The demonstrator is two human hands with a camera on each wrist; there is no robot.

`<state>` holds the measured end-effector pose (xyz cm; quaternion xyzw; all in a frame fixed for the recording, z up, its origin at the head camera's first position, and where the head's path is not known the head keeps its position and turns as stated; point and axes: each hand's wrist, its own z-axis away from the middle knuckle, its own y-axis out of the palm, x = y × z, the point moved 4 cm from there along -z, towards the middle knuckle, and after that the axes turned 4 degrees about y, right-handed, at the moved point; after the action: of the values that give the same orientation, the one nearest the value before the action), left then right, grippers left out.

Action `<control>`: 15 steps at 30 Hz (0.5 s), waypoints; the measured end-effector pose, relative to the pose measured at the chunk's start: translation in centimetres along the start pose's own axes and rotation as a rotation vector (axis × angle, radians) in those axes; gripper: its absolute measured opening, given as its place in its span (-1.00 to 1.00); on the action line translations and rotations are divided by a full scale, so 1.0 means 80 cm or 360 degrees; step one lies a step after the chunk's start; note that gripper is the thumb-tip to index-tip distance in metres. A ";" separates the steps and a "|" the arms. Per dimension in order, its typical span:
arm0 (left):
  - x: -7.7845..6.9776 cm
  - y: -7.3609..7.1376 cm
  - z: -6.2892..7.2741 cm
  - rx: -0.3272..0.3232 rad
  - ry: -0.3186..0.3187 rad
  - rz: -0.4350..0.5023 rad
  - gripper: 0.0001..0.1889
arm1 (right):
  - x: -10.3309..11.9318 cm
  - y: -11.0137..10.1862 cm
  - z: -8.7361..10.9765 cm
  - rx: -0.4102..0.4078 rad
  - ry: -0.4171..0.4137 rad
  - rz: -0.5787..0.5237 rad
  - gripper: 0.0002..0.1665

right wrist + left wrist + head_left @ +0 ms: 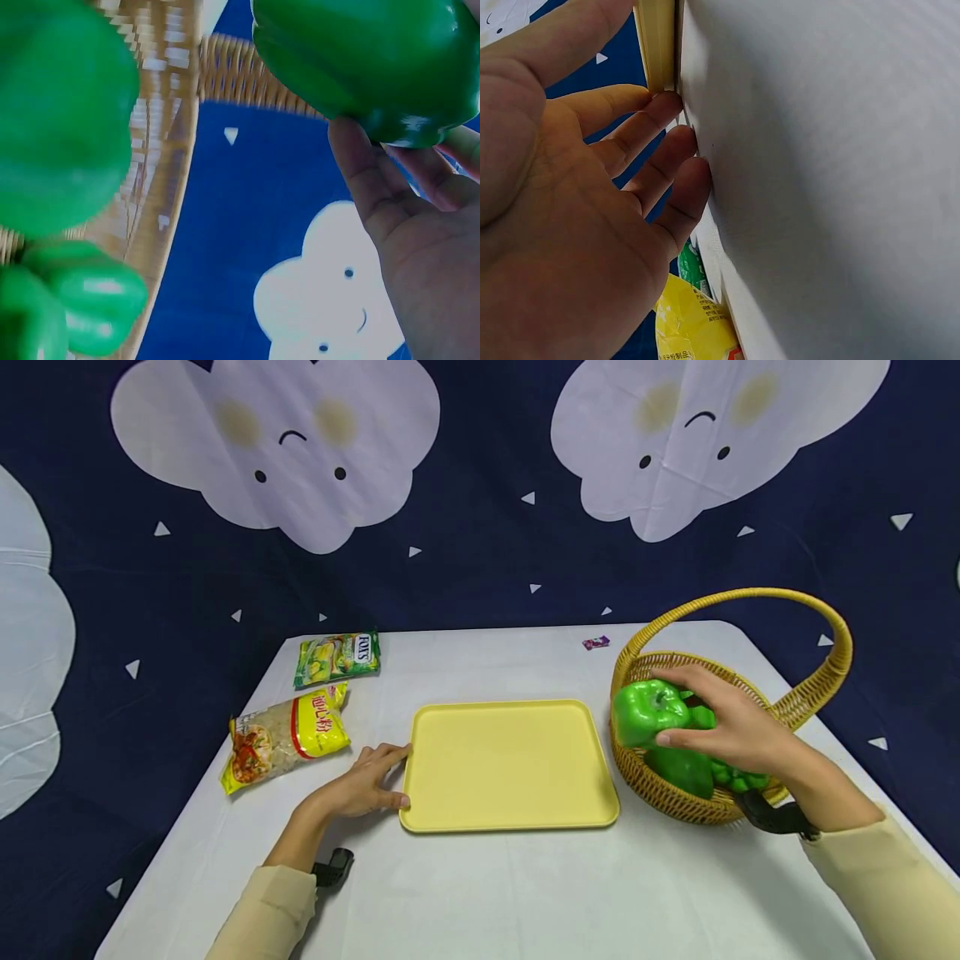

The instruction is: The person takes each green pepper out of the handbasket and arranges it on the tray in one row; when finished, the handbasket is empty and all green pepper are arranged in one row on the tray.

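At the right of the head view, the person's right hand (723, 720) grips a green pepper (649, 715) between thumb and fingers, above the left part of the basket (686, 806). More peppers (681, 772) lie in the basket below it. At centre left, the left hand (366, 785) has its thumb and fingers apart, their tips at the left edge of the yellow tray (512, 768) in the middle of the frame. A noodle bag (283, 739) lies at left, a green packet (337, 658) at upper left, and a sweet (596, 643) at upper right.
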<state>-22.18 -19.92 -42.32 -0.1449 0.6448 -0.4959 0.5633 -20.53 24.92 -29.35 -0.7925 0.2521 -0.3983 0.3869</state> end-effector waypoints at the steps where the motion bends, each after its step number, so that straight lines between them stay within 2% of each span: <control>1: 0.000 0.000 0.000 0.0001 0.0000 -0.0001 -0.07 | 0.004 0.004 -0.001 0.0001 -0.0022 0.0003 -0.10; 8: 0.000 0.000 0.001 0.0013 0.0020 -0.0004 -0.07 | 0.025 0.034 -0.011 0.0067 -0.0126 -0.0052 -0.11; 15: 0.000 -0.001 0.001 0.0022 0.0011 0.0003 -0.07 | 0.039 0.061 -0.022 0.0145 -0.0052 -0.0120 -0.13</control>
<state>-22.13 -19.97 -42.25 -0.1389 0.6435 -0.5003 0.5624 -20.70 19.17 -31.29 -0.7894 0.1974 -0.4107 0.4113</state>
